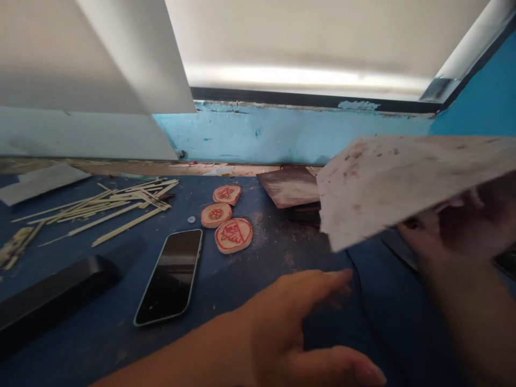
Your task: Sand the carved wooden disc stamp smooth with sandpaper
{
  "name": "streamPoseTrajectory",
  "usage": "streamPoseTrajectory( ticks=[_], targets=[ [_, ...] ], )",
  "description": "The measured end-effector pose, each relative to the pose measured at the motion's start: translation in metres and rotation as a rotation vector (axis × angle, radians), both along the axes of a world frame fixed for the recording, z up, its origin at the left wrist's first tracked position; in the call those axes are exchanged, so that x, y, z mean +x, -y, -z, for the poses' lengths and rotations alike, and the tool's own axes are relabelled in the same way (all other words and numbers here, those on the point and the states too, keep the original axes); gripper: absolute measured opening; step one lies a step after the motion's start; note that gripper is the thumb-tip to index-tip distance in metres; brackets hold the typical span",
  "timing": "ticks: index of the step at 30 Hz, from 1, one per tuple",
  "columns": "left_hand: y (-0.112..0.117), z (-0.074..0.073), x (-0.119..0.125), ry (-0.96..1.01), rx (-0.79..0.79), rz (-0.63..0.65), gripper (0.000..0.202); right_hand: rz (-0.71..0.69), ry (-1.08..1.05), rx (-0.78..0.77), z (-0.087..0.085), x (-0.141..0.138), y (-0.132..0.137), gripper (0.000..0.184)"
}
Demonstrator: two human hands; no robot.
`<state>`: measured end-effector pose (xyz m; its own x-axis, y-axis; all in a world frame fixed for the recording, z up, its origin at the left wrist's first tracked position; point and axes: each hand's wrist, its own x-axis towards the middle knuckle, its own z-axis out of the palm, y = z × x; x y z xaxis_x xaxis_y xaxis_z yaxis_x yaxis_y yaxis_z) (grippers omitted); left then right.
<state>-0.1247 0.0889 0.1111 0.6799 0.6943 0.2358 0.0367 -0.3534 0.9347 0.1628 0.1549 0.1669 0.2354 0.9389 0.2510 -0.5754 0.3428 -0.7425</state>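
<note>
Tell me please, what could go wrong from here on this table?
The right hand holds the paper up, tilted; specks on it, if loose, might drop onto the table. The open left hand is close to the cable and could snag it. The phone lies beside the left forearm, which might knock it.

hands, two: left hand [298, 317] and right hand [427, 242]. pale sheets, two: one raised sheet [371, 188], one lying sheet [44, 183]. marked discs [234, 235], three. phone [171, 277], one. black bar-shaped object [60, 285], one. small round piece [191, 219], one. thin sticks [127, 226], more than ten, overlapping, exact count not readable. brown sheets [294, 188], at least one; edges beneath unclear. tabletop [121, 349], one.
</note>
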Motion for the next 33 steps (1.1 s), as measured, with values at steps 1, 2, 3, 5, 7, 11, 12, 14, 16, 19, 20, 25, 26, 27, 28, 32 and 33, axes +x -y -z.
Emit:
streamPoseTrajectory(
  ticks=[1,2,3,5,7,11,12,14,16,19,20,25,26,27,28,32,33],
  targets=[
    [-0.002,-0.002,0.0,0.052,-0.105,0.022,0.081,-0.031,0.069,0.043,0.003,-0.009,0.002,0.033],
    [-0.004,-0.004,0.001,0.116,-0.219,0.045,0.077,-0.065,0.179,0.089,0.007,-0.019,0.004,0.031],
    [-0.007,-0.006,0.003,0.191,-0.329,0.06,0.073,-0.1,0.307,0.126,0.011,-0.028,0.005,0.025],
    [-0.015,-0.011,0.007,0.355,-0.517,0.029,0.066,-0.146,0.526,0.151,0.019,-0.044,0.009,0.017],
    [-0.025,-0.015,0.009,0.474,-0.605,-0.079,0.064,-0.165,0.656,0.16,0.027,-0.057,0.012,0.017],
    [-0.04,-0.019,0.007,0.483,-0.58,-0.41,0.039,-0.13,1.0,0.259,0.04,-0.068,0.017,0.021],
    [-0.043,-0.02,0.006,0.48,-0.563,-0.463,0.032,-0.106,1.081,0.292,0.042,-0.069,0.017,0.02],
    [-0.047,-0.02,0.003,0.501,-0.542,-0.492,0.026,-0.079,1.171,0.31,0.043,-0.068,0.017,0.021],
    [-0.049,-0.021,0.002,0.517,-0.543,-0.48,0.026,-0.152,1.168,0.269,0.043,-0.068,0.017,0.024],
    [-0.054,-0.022,-0.002,0.531,-0.534,-0.51,0.028,-0.335,1.009,0.151,0.04,-0.069,0.018,0.02],
    [-0.056,-0.023,-0.003,0.535,-0.526,-0.53,0.028,-0.375,0.971,0.112,0.039,-0.069,0.019,0.016],
    [-0.067,-0.025,-0.012,0.539,-0.5,-0.597,0.026,-0.478,1.187,0.047,0.039,-0.07,0.015,0.034],
    [-0.068,-0.025,-0.013,0.535,-0.501,-0.605,0.026,-0.477,1.223,0.023,0.041,-0.07,0.014,0.04],
    [-0.069,-0.025,-0.014,0.529,-0.505,-0.614,0.026,-0.474,1.226,-0.023,0.044,-0.071,0.012,0.046],
    [-0.07,-0.025,-0.014,0.521,-0.512,-0.625,0.027,-0.484,1.194,-0.087,0.048,-0.072,0.011,0.051],
    [-0.072,-0.021,-0.015,0.483,-0.538,-0.681,0.03,-0.642,0.846,-0.341,0.058,-0.078,0.01,0.051],
    [-0.073,-0.02,-0.016,0.471,-0.543,-0.695,0.029,-0.666,0.776,-0.369,0.059,-0.079,0.01,0.048]
  ],
)
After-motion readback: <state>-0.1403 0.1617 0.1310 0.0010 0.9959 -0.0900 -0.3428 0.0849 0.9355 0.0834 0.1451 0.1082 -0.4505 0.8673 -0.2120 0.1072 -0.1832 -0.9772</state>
